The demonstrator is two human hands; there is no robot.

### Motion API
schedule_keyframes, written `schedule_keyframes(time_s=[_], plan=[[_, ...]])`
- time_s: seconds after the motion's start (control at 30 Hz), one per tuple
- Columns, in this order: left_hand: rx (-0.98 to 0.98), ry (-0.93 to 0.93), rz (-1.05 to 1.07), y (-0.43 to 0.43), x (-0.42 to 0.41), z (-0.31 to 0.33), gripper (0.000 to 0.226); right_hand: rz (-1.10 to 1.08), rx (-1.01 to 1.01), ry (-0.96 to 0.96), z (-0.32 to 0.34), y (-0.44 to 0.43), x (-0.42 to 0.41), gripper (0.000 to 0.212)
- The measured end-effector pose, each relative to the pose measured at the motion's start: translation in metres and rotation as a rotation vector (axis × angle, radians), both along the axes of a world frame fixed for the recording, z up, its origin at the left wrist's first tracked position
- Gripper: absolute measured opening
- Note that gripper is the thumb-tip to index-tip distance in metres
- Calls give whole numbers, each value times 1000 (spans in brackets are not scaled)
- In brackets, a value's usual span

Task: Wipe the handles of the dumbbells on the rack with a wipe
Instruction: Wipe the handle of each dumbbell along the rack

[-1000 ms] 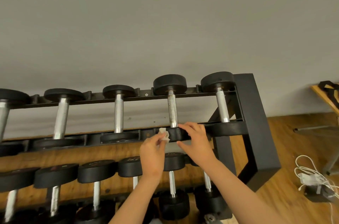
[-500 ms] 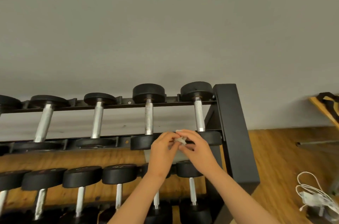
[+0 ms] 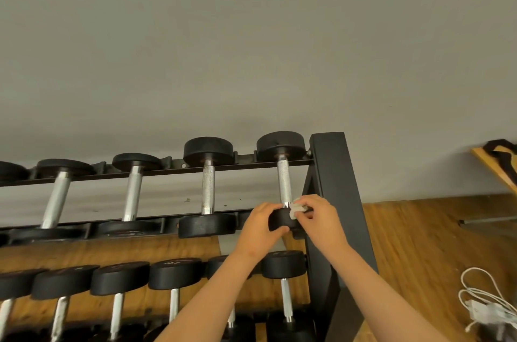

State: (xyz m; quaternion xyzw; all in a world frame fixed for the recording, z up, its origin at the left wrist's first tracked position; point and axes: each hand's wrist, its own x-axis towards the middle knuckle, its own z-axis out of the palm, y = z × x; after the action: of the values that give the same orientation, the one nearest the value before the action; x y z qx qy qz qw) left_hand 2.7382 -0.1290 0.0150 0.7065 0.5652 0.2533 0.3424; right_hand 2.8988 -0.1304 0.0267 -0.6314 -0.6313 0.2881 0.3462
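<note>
The right hand [image 3: 321,218] pinches a small white wipe [image 3: 296,208] between thumb and fingertips, pressing it to the foot of the knurled steel handle [image 3: 284,182] of the rightmost top-tier dumbbell [image 3: 280,145], just where the handle meets the near head. The left hand [image 3: 260,227] curls round that near head [image 3: 279,220] from the left side. Half a second ago both hands met over the wipe in front of the rail, between this dumbbell and its neighbour; a second ago the left hand held the wipe at the neighbour's near head, so the wipe has passed from left hand to right and moved one dumbbell to the right. The black rack [image 3: 333,173] carries two tiers in view: five dumbbells on top, the leftmost cut off by the frame edge so only four handles show, and six below. There is one wipe. Behind stands a grey wall [image 3: 251,47]. To the right, on the wooden floor [image 3: 419,243], lies one bundle of white cable [image 3: 481,299].
</note>
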Motion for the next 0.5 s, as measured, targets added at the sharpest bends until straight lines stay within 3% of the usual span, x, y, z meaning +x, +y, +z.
schedule_keyframes(time_s=[0.1,0.3,0.5], plan=[[-7,24,4,2,-1,-1,49,41,53,-140,0,3,-5,16],[3,-39,41,-4,3,-3,46,102,59,-233,-5,-10,-3,14],[-9,-37,67,-4,5,-4,46,46,57,-182,-1,6,-3,10]])
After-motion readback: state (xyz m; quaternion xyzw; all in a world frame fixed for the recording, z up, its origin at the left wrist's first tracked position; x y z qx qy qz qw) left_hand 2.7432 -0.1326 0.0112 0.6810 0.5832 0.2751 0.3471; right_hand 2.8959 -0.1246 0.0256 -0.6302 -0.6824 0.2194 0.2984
